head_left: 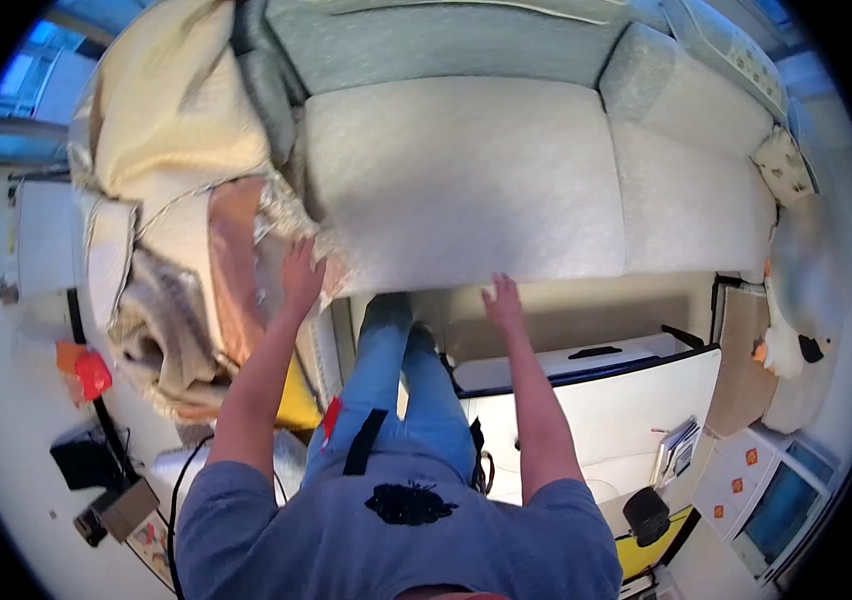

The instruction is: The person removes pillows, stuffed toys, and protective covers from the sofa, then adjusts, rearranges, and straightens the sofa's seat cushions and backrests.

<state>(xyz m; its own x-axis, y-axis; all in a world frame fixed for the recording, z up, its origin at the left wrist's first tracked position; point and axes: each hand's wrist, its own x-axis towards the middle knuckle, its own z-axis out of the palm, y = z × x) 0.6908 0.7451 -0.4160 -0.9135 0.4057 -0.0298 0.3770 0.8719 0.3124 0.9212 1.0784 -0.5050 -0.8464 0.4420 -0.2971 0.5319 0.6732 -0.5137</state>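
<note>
A wide pale seat cushion lies on the grey-green sofa in front of me. My left hand is at the cushion's left front corner, fingers spread over the lace-like edge of a pinkish cloth. Whether it presses on the cloth or hovers just above is hard to tell. My right hand is by the cushion's front edge, fingers apart and nothing in them. To the left, a cream quilted cover and a crumpled brown blanket are heaped over the sofa's arm.
A white table with a dark edge stands right of my legs, bearing papers and a dark round object. Far right are a brown box, a patterned pillow and a blurred person. A red bag is at left.
</note>
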